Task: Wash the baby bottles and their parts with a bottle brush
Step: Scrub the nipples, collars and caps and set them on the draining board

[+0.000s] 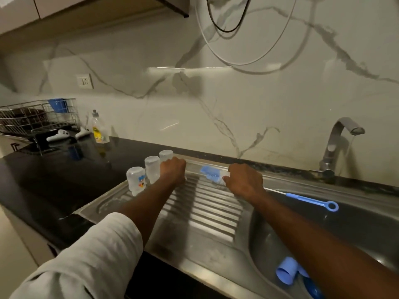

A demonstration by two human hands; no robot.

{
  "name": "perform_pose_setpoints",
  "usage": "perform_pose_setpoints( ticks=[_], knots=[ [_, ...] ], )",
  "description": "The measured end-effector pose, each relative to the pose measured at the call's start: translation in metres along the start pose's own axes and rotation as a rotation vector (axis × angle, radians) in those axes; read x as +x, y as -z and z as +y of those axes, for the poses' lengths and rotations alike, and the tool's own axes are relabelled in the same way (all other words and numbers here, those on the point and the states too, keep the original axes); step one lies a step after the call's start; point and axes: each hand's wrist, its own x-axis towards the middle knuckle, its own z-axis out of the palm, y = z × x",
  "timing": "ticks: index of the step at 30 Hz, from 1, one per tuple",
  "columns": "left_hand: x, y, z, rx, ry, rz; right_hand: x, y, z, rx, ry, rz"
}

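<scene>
Reaching forward, left hand fisted; right hand grips brush.

One head-worn view, angled forward and down; close over the drainboard; wall beyond.

Three bottles stand upturned in a row at the left edge of the drainboard, just left of the left hand. The sink basin lies to the right, the tap behind it. On the counter further left stand a soap bottle and a dish rack.
</scene>
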Motion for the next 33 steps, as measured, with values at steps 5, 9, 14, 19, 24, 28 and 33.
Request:
perform_pose_setpoints(
  ticks=[5,9,14,19,24,28,33],
  knots=[
    [0.001,0.011,0.007,0.086,-0.01,-0.026,-0.005,0.004,0.014,0.0,-0.02,-0.003],
    [-0.004,0.03,0.031,0.07,-0.083,0.062,-0.022,0.023,0.037,0.015,-0.032,0.022],
    [-0.029,0.044,0.104,-0.08,-0.245,0.166,-0.066,0.043,0.101,-0.023,-0.148,0.037],
    [-0.069,0.042,0.217,-0.269,-0.361,0.005,-0.114,0.055,0.178,-0.089,-0.257,0.007],
    [-0.107,0.01,0.312,-0.24,-0.493,-0.26,-0.151,0.044,0.237,-0.199,-0.326,-0.069],
    [-0.118,-0.022,0.35,-0.091,-0.605,-0.502,-0.162,0.025,0.27,-0.203,-0.363,-0.153],
    [-0.115,-0.042,0.365,0.141,-0.704,-0.698,-0.147,0.021,0.29,-0.197,-0.351,-0.148]
  ],
)
